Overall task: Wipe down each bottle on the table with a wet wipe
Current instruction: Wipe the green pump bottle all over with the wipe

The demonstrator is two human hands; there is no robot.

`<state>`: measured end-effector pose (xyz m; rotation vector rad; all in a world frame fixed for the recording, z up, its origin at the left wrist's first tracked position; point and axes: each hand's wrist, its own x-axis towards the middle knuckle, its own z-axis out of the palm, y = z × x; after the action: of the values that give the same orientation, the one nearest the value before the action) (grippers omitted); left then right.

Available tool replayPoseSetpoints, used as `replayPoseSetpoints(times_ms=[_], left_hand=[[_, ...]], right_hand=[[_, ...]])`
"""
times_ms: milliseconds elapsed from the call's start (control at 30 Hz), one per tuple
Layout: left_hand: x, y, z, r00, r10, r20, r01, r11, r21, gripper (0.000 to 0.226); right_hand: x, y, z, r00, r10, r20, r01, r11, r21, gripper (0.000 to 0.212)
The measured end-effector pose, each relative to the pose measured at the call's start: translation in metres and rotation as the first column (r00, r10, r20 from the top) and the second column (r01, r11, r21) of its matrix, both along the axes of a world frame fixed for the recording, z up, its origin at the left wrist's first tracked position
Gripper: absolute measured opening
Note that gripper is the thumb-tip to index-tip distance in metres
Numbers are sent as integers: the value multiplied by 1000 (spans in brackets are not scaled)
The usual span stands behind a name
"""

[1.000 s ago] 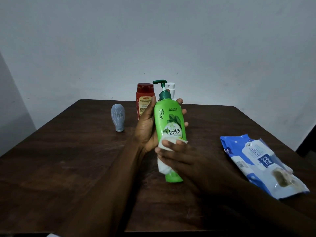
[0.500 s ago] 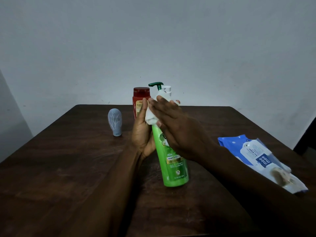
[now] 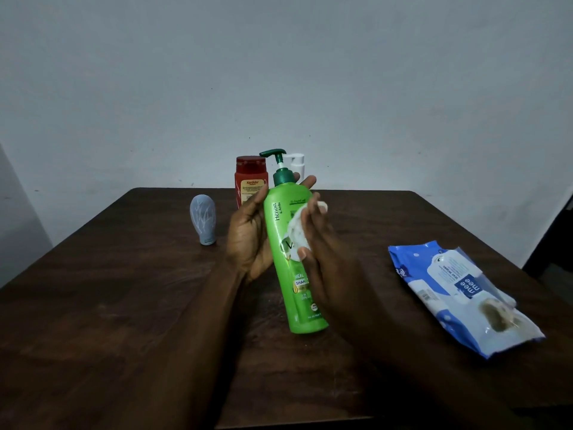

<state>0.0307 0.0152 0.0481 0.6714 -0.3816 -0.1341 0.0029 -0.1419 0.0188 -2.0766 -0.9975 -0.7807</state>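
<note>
Around tilted bottle (image 3: 288,268), both hands (image 3: 246,240) (image 3: 328,262) (wipe (image 3: 296,234) under right)

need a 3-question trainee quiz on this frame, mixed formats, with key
1. Multiple choice: the wet wipe is pressed against which bottle? A) red B) green pump bottle C) grey-blue
2. True or false: the wipes pack lies on the person's left side of the table.
3. Fill in: the ___ hand holds the wipe, while the other grips the bottle.

Key: 1 B. 2 False: the wipes pack lies on the right side. 3 Right: the right hand holds the wipe and the left hand grips the bottle.
</note>
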Motion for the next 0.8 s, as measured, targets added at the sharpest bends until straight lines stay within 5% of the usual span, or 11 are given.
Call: replayPoseSetpoints(times_ms=[233,533,800], left_hand=[[-6,13,15,991,116,59,-123,984,130,52],[-1,35,59,976,188,105,-214,780,589,36],[6,43,56,970,224,89,-229,740,632,50]], right_hand=[[-31,-30,-26,970,-21,240,118,910,-398,55],[-19,-20,3,962,-22,272,124,923,-364,54],[15,6,52,955,47,291,71,923,-379,49]])
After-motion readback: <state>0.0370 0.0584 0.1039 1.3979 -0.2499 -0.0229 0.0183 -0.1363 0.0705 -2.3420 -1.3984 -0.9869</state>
